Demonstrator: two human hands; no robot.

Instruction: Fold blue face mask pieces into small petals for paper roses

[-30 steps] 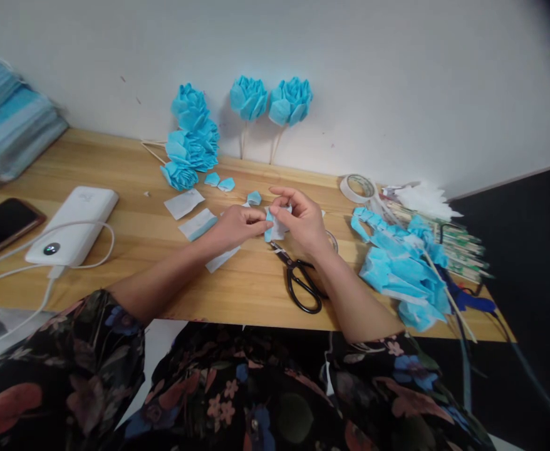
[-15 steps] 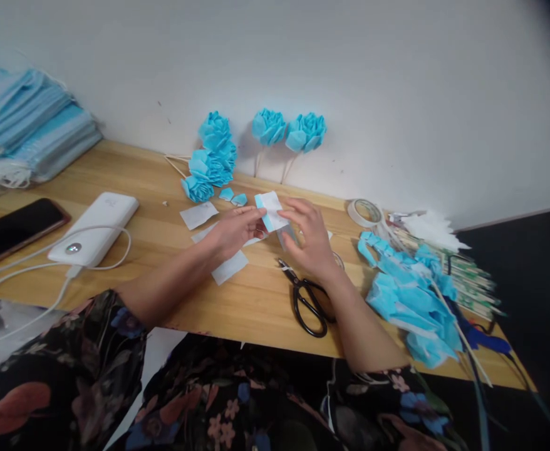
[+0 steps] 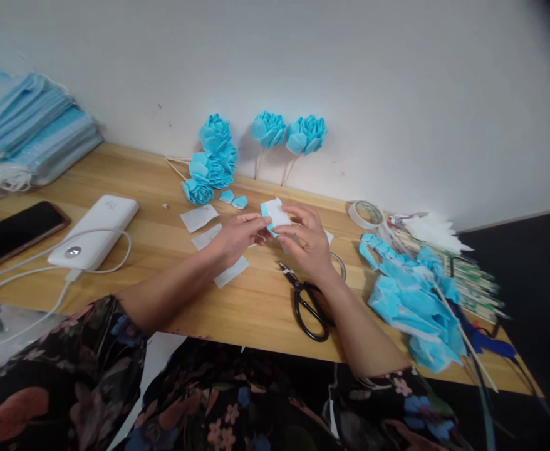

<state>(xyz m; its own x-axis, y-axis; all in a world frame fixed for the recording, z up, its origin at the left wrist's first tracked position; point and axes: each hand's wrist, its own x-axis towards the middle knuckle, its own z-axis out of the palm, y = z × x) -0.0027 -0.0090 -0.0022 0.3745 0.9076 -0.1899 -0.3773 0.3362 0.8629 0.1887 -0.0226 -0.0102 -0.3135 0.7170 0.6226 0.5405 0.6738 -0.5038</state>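
Above the middle of the table a small white piece of mask fabric (image 3: 279,213) with a folded blue edge is held up. My left hand (image 3: 244,235) pinches it by its lower left side. The fingers of my right hand (image 3: 307,235) are closed on its right side, thumb low and forefinger at the top. Under and beside my left hand lie several loose pale fabric pieces (image 3: 198,218). Black-handled scissors (image 3: 309,307) rest just below my right hand. Two small folded blue petals (image 3: 240,202) lie behind my left hand.
Blue fabric flowers on sticks (image 3: 212,160) lie at the back; two more flowers (image 3: 306,134) lean on the wall. Left are a mask stack (image 3: 35,131), a phone (image 3: 19,235) and a cabled power bank (image 3: 94,228). Right are tape (image 3: 365,214), blue scraps (image 3: 411,300) and a blue-handled tool (image 3: 493,344).
The fabric piece has shifted slightly right and down with both hands. My right fingers have closed in on its right side, where they were more spread before.
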